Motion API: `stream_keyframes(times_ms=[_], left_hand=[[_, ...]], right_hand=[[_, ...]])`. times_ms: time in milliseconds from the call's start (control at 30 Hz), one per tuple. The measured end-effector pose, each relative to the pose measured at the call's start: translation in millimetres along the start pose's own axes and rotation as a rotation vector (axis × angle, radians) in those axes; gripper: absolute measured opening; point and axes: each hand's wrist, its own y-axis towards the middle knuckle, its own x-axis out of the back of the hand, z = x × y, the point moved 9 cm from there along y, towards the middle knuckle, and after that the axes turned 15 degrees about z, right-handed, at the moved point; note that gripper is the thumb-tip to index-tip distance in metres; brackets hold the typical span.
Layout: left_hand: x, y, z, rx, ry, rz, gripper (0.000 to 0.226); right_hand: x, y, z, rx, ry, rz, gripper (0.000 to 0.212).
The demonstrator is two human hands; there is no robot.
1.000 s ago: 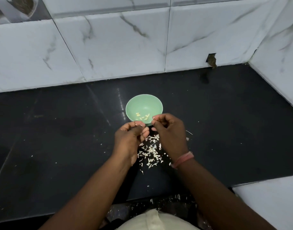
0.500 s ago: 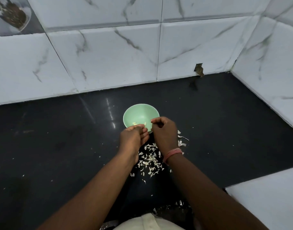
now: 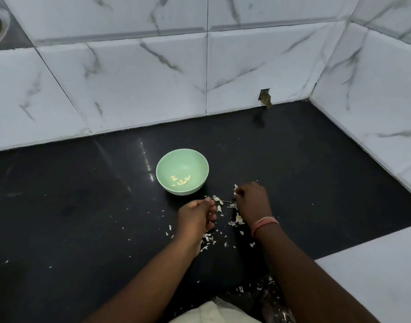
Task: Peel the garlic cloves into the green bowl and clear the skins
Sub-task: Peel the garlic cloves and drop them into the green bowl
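The green bowl [image 3: 201, 159] stands on the black counter [image 3: 83, 206] with several peeled garlic cloves [image 3: 181, 181] in its bottom. Just in front of it, garlic skins [image 3: 219, 207] lie scattered between and under my hands. My right hand [image 3: 252, 202], with a pink band on the wrist, rests low on the counter to the bowl's right, its curled fingertips pinching white skins. My left hand [image 3: 196, 216] sits in front of the bowl with fingers curled and thumb against them; I see nothing in its grip.
White marble-look tiled walls close the counter at the back and right. A small hole [image 3: 265, 99] shows in the back wall near the corner. More skin flakes lie on a crinkled plastic bag [image 3: 253, 292] at the counter's front edge. A white surface [image 3: 374, 276] adjoins at lower right.
Both hands were together at the bowl's rim, pinching a clove. They have since parted and dropped to the counter among the skins. The view has shifted, so the bowl shows fully.
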Motion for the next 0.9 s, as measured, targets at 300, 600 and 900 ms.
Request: stream_keyframes(times_ms=[300,600,900], left_hand=[[0.1,-0.9,-10.7,-0.101,0.007,0.033,0.010],[14.8,-1.8,-3.7,-0.148,0.007,0.020,0.012],[19.4,5.1,17.9,-0.025,0.036,-0.018,0.015]], right_hand=[[4.9,-16.6,5.7,0.033,0.473,-0.054,0.013],[-29.3,-39.1,14.4,0.027,0.738,0.021,0.017],[-18.9,-18.8,-7.7,0.015,0.336,-0.123,0.008]])
